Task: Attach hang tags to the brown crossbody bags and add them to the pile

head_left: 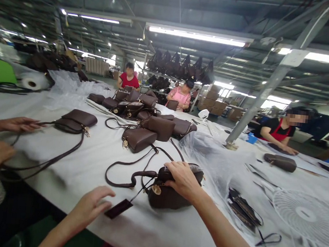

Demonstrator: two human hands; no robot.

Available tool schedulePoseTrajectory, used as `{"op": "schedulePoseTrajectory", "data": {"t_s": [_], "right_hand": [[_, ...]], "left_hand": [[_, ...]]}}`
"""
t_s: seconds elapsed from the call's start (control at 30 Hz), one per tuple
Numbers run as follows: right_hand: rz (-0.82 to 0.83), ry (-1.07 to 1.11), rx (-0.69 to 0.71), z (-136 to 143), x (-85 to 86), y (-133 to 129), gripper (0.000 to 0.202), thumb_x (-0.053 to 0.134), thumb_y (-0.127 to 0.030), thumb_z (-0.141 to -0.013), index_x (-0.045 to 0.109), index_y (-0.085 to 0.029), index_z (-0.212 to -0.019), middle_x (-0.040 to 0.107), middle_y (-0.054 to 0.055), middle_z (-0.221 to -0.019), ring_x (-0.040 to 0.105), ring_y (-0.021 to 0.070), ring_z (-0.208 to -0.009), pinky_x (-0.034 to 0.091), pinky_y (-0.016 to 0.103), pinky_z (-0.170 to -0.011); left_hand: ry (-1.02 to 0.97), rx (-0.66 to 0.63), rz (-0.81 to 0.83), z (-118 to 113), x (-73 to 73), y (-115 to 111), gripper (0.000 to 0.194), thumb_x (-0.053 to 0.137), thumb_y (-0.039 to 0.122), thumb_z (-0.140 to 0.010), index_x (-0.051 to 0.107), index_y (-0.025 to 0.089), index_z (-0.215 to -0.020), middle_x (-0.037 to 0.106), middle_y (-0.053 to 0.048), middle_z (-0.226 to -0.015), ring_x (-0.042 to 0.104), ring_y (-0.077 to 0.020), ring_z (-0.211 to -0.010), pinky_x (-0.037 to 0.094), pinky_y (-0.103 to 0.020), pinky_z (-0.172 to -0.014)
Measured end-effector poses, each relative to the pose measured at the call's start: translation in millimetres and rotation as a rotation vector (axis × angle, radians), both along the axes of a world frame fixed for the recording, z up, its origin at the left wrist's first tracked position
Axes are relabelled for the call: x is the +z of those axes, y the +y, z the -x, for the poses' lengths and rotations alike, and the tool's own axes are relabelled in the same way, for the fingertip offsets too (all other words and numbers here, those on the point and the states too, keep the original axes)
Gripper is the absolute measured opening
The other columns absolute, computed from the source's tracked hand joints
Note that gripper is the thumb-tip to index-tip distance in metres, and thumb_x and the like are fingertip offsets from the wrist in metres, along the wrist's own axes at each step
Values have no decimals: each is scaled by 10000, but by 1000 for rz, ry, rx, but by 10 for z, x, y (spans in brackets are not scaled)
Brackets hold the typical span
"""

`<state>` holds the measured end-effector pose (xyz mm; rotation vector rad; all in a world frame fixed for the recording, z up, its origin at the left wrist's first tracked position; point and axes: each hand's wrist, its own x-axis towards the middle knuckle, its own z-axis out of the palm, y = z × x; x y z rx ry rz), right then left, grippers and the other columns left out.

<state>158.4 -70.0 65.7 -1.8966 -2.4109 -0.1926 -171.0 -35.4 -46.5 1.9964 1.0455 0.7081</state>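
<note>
A dark brown handbag with a round gold charm sits on the white table near the front. My right hand grips its top edge, thumb at the front and fingers over the opening. A dark hang tag on a thin cord lies to the left of the bag. Just left of that tag, my left hand hovers with fingers apart and nothing between them. The bag's strap loops over the cloth behind the tag.
Brown bags are piled farther back. At the left, another person's hands hold the strap of a brown bag. Clear plastic, a white fan, dark straps and a metal post stand or lie to the right. Other people work beyond.
</note>
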Motion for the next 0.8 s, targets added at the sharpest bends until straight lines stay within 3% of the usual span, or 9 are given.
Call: {"op": "schedulePoseTrajectory", "data": {"t_s": [0.07,0.17,0.23,0.33,0.43,0.57,0.67,0.73,0.8], "right_hand": [[-9,21,3,-1,-9,-22,401,739,-301,-752,558,-207,-1098,645,77,-1043,568,272,-1004,361,379,-845],[-20,39,8,-30,-31,-66,428,732,-291,-752,548,-215,-1131,643,76,-1050,567,276,-1009,371,392,-857],[-36,52,10,-55,-51,-92,468,727,-276,-750,534,-216,-1172,635,82,-1080,560,280,-1034,379,402,-875],[-101,82,0,-94,-84,-129,616,717,-230,-744,456,-212,-1302,582,113,-1210,529,283,-1111,383,410,-914],[-120,85,-26,-116,-88,-176,631,701,-220,-753,440,-203,-1328,585,119,-1212,532,280,-1108,386,407,-913],[-73,56,-17,-121,13,-228,494,671,-298,-798,510,-202,-1255,643,94,-1106,567,270,-1035,383,388,-875],[-27,36,0,-224,122,-220,673,723,-388,-737,451,-210,-1326,625,107,-1164,557,284,-1070,366,379,-896],[33,22,-85,-373,156,-212,803,769,-417,-665,420,-197,-1354,612,130,-1194,552,309,-1088,363,384,-897],[100,52,-195,-542,140,-230,770,766,-396,-661,438,-192,-1328,618,132,-1192,560,308,-1086,377,357,-861]], "left_hand": [[-44,69,-211,-231,86,49,348,567,332,-815,639,232,-1140,611,-95,-1238,532,-270,-1171,396,-420,-1037],[-81,42,-320,-629,254,190,516,568,290,-812,512,219,-1320,498,-113,-1383,435,-276,-1286,324,-463,-1098],[-86,-73,-299,-856,370,278,567,577,271,-802,473,209,-1356,495,-115,-1388,453,-267,-1269,347,-442,-1084],[-41,-256,-224,-1071,537,363,418,534,233,-818,590,198,-1231,637,-85,-1194,572,-230,-1091,438,-358,-975],[40,-309,-198,-1127,691,417,268,494,213,-836,681,175,-1026,689,-50,-959,610,-194,-902,467,-287,-836],[72,-350,-272,-1040,913,519,249,487,247,-867,684,176,-1003,681,-41,-920,597,-172,-857,442,-254,-793],[128,-417,-328,-950,1075,669,243,492,245,-866,685,179,-998,683,-41,-929,597,-171,-867,431,-247,-792],[158,-429,-352,-905,1141,788,246,495,246,-861,681,180,-1007,686,-42,-949,600,-174,-879,429,-246,-797],[168,-414,-353,-875,1159,883,250,494,254,-856,676,178,-1009,689,-43,-955,605,-174,-877,431,-244,-793]]}}
